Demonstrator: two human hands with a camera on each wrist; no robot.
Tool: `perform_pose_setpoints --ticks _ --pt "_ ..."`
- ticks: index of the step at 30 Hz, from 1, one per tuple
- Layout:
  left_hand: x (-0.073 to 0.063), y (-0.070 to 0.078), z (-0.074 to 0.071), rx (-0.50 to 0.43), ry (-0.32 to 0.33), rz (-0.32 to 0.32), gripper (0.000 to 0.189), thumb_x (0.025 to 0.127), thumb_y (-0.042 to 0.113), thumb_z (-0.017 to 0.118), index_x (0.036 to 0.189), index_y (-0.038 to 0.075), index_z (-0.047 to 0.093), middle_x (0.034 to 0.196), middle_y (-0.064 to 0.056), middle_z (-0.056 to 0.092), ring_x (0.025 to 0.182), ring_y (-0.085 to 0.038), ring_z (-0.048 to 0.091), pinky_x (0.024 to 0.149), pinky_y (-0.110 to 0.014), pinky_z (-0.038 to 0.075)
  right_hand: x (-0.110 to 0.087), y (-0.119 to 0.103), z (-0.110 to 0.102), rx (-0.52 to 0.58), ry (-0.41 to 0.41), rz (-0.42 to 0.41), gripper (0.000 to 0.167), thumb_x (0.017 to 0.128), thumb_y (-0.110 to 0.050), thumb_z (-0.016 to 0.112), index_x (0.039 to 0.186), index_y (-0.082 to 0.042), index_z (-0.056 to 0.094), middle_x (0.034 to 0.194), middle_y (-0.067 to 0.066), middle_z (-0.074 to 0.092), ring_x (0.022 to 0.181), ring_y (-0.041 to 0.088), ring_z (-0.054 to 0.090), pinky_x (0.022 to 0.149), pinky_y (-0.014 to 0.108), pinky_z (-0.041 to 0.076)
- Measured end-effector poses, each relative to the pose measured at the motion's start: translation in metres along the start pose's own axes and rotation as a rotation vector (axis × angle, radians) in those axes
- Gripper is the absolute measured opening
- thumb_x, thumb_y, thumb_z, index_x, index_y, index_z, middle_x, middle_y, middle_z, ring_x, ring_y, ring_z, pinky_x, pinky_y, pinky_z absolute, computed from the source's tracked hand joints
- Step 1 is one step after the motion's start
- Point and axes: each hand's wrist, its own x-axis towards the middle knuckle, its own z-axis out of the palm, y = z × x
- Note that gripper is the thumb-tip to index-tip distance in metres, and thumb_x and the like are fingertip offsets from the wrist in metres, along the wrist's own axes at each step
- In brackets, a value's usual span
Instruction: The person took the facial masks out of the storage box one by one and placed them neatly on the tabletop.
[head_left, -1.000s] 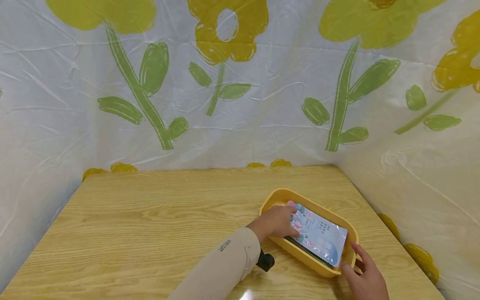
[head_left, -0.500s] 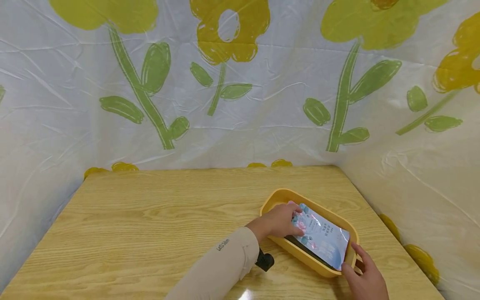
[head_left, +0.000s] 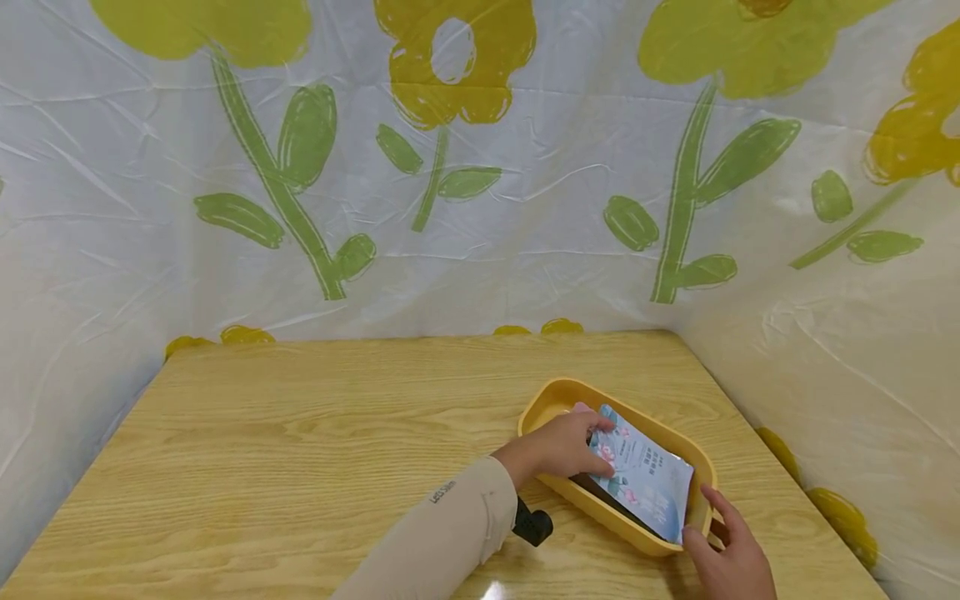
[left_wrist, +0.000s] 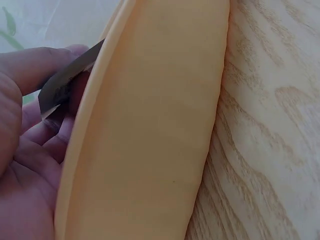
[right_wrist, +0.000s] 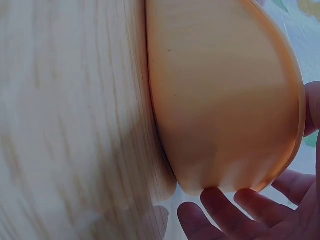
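A yellow plastic basket [head_left: 551, 396] stands at an angle on the table's right side. Inside it lies a pale blue flat sachet [head_left: 651, 477] printed with pink flowers, over a dark one [head_left: 617, 500]; a pink corner [head_left: 581, 407] peeks out behind. My left hand [head_left: 564, 444] reaches over the near rim and holds the sachets' left end between thumb and fingers. In the left wrist view the dark sachet [left_wrist: 65, 82] bends in that grip. My right hand [head_left: 733, 546] holds the basket's right end, thumb at the rim, fingertips [right_wrist: 215, 200] against the outer wall.
The wood-grain table [head_left: 300, 450] extends far to the left. A flower-printed sheet [head_left: 555, 208] closes off the back and both sides. Below my left wrist sticks out a black wrist-worn device [head_left: 534, 525].
My left hand has moved slightly right over the sachets. The pale blue sachet has turned a little, its left end shifting right and baring more of the dark one. My right hand stays put.
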Motion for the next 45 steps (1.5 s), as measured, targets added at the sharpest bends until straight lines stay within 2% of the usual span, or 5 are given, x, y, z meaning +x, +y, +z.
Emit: perform_pose_setpoints --ticks 10,17,24,31,45 --pt "-0.003 -0.001 -0.005 -0.091 0.022 -0.003 0.049 0.088 0.017 0.078 0.133 0.028 0.064 0.129 0.009 0.057 0.096 -0.006 0.055 0.077 -0.02 0.046 -0.001 -0.001 -0.001 -0.005 0.007 -0.02 0.077 0.095 -0.023 0.056 0.159 -0.003 0.018 0.157 0.033 0.02 0.135 0.051 0.036 0.072 0.017 0.047" --pt "-0.011 -0.007 -0.03 -0.199 0.085 0.015 0.049 0.091 0.012 0.073 0.137 0.027 0.062 0.145 0.002 0.051 0.111 -0.01 0.056 0.058 -0.024 0.043 -0.002 0.003 0.0 0.014 0.015 -0.067 0.072 0.097 -0.02 0.056 0.158 -0.003 0.022 0.157 0.033 0.022 0.135 0.049 0.039 0.068 0.011 0.043" --pt "-0.022 -0.024 -0.059 -0.258 0.159 0.027 0.048 0.096 0.013 0.067 0.141 0.024 0.057 0.141 0.0 0.055 0.104 -0.008 0.057 0.076 -0.022 0.049 -0.001 0.006 0.0 0.008 0.01 -0.07 0.071 0.097 -0.02 0.055 0.158 -0.003 0.022 0.155 0.035 0.025 0.134 0.048 0.04 0.067 0.01 0.043" --pt "-0.034 -0.043 -0.081 -0.357 0.207 0.038 0.047 0.096 0.008 0.066 0.141 0.019 0.057 0.124 -0.002 0.062 0.091 -0.015 0.061 0.073 -0.024 0.052 0.0 0.004 -0.001 0.029 -0.014 -0.054 0.074 0.097 -0.021 0.055 0.16 -0.004 0.018 0.157 0.033 0.02 0.136 0.049 0.037 0.067 0.009 0.041" --pt "-0.045 -0.07 -0.103 -0.394 0.334 -0.014 0.049 0.097 0.01 0.065 0.143 0.02 0.055 0.127 -0.007 0.063 0.097 -0.02 0.063 0.083 -0.03 0.055 -0.002 0.001 -0.002 0.048 -0.035 -0.003 0.078 0.096 -0.022 0.057 0.16 -0.005 0.015 0.158 0.033 0.017 0.136 0.051 0.034 0.07 0.013 0.044"
